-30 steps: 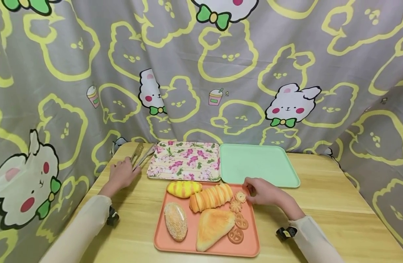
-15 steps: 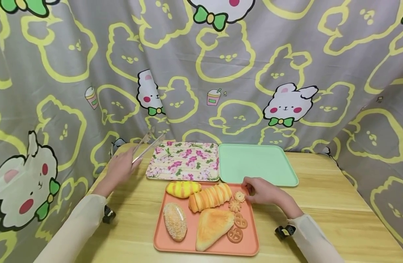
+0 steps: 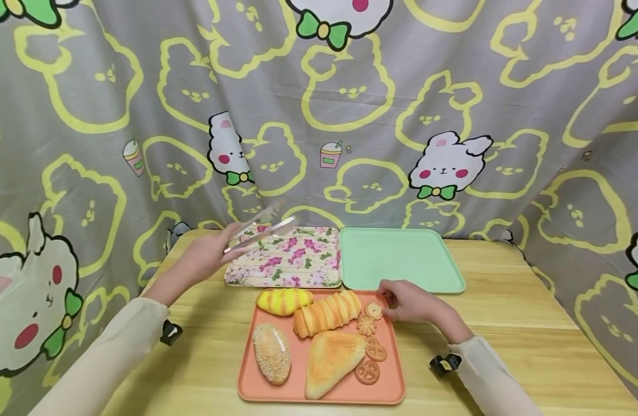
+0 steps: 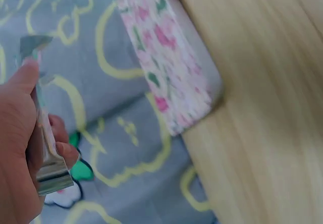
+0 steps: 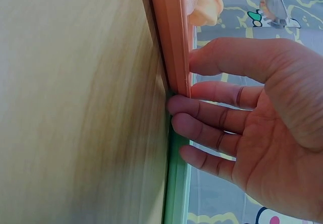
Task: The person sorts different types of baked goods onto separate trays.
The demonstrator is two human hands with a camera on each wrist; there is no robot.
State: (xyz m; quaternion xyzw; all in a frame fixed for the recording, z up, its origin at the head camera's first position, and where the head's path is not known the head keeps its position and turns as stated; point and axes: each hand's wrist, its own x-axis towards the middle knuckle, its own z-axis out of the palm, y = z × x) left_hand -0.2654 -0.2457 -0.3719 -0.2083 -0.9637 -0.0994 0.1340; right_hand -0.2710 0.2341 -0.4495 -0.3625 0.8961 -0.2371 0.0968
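Observation:
My left hand [image 3: 207, 254] holds metal tongs [image 3: 259, 235] above the left part of the floral tray [image 3: 298, 254]; the tong arms stand apart with nothing between them. In the left wrist view the bent end of the tongs shows below the fingers. My right hand [image 3: 412, 301] grips the far right corner of the orange tray [image 3: 248, 387], its thumb at the rim and other fingers against the outside. On that tray lie a yellow bread [image 3: 284, 301], a ridged roll [image 3: 326, 314], a seeded bun [image 3: 272, 352], a triangular bread [image 3: 332, 361] and several cookies [image 3: 367, 371].
A mint green tray [image 3: 397, 260] stands right of the floral tray, behind the orange one. All rest on a wooden table [image 3: 506, 335]. A patterned curtain [image 3: 360, 115] hangs behind the table and at both sides.
My left hand has lifted the tongs from the table's far left and carried them right, over the floral tray. The right hand stays at the orange tray's corner.

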